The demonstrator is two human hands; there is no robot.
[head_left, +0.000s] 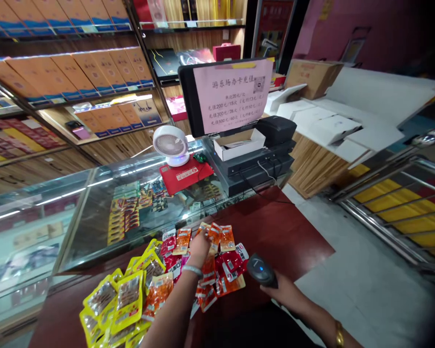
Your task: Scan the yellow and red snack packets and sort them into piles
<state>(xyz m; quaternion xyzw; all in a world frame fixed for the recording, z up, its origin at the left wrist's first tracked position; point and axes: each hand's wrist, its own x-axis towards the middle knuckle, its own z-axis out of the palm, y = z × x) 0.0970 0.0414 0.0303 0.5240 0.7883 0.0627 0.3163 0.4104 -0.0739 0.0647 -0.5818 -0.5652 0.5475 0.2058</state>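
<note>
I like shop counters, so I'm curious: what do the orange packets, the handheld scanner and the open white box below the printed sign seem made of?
Orange packets: probably glossy plastic film, judging by the bright glints and crinkles. Scanner: likely hard, dark plastic, from its smooth, rounded shell. White box: apparently matt card, with thin, straight walls.

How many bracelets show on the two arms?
2: a pale bracelet on the wrist of the left hand, at the snack packets; a gold bracelet on the wrist of the right hand, which holds the barcode scanner. Others could be hidden.
</note>
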